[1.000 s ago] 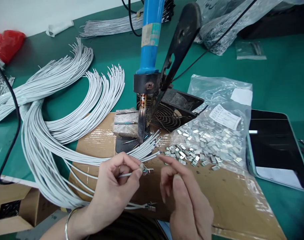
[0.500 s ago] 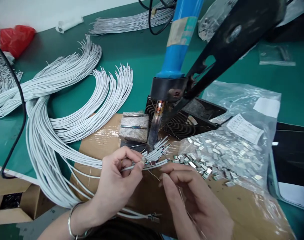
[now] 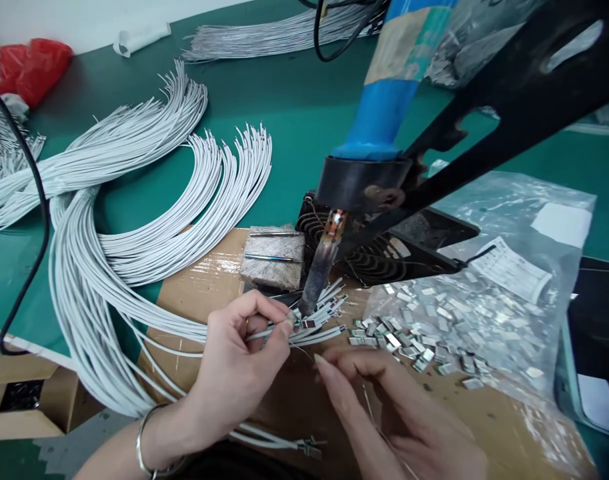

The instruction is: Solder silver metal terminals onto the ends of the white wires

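Observation:
My left hand (image 3: 239, 363) pinches a white wire with a small metal terminal (image 3: 308, 323) at its end, right under the tip of a soldering iron (image 3: 321, 267) with a blue handle. The terminal sits among a fan of stripped white wire ends (image 3: 324, 313) on brown cardboard (image 3: 204, 267). My right hand (image 3: 389, 417) is curled just below, thumb and finger closed on a thin strand of solder wire (image 3: 379, 417). Whether the strand's far end reaches the terminal is hard to see.
Large bundles of white wires (image 3: 134, 253) lie on the green bench, left of the iron. A plastic bag of metal terminals (image 3: 484, 320) lies to the right. A fan grille (image 3: 384, 260), a stone block (image 3: 273, 257) and the iron's black stand arm (image 3: 509, 127) crowd the middle.
My left hand has brought the terminal up from the lower right to the iron's tip. My right hand has dropped lower with the thin strand. The whole scene has shifted right in view.

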Demonstrator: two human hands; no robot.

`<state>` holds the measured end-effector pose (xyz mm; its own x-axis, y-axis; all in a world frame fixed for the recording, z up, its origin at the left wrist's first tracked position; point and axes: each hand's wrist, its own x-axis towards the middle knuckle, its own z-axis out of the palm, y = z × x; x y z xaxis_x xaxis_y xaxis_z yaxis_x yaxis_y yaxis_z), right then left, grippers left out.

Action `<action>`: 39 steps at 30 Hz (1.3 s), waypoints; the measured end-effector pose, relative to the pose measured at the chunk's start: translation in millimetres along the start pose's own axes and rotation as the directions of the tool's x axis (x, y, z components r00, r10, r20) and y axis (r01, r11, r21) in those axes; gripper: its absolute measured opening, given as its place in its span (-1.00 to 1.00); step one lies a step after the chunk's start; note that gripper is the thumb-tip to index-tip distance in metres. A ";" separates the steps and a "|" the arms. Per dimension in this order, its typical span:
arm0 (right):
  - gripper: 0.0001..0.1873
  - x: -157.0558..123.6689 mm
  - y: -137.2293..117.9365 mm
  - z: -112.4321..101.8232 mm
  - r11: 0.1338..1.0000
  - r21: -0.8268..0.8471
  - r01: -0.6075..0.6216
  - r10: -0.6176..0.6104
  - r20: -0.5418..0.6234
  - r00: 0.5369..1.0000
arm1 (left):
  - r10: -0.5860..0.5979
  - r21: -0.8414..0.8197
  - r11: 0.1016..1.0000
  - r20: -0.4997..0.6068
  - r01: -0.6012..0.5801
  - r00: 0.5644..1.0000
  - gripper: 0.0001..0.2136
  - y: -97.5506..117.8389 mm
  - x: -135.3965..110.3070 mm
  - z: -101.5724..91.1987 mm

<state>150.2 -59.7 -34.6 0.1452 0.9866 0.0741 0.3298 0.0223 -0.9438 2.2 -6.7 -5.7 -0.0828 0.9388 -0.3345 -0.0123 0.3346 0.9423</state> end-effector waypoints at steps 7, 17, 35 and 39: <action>-0.80 -0.4 -1.4 6.1 0.996 0.092 -0.019 0.031 -0.129 0.991 | -0.007 -0.014 1.000 -0.003 0.007 1.000 -0.88 2.9 0.8 0.9; -0.71 4.8 -20.4 15.2 0.940 0.267 -0.213 0.261 -0.160 0.952 | 0.043 0.023 0.999 -0.022 -0.043 0.999 -0.90 9.7 1.1 1.4; -0.71 8.0 -21.5 14.1 0.951 0.258 -0.169 0.221 -0.190 0.957 | 0.078 0.039 0.996 -0.038 -0.076 0.996 -0.90 15.5 2.4 1.7; -0.71 8.5 -22.5 14.8 0.945 0.284 -0.161 0.222 -0.194 0.956 | 0.087 0.063 0.994 -0.036 -0.084 0.996 -0.91 16.0 2.3 0.4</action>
<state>130.2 -49.5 -17.6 0.3932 0.9163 -0.0758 0.0230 -0.0922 -0.9955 2.2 0.9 8.6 -0.1190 0.9607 -0.2506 0.0575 0.2586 0.9643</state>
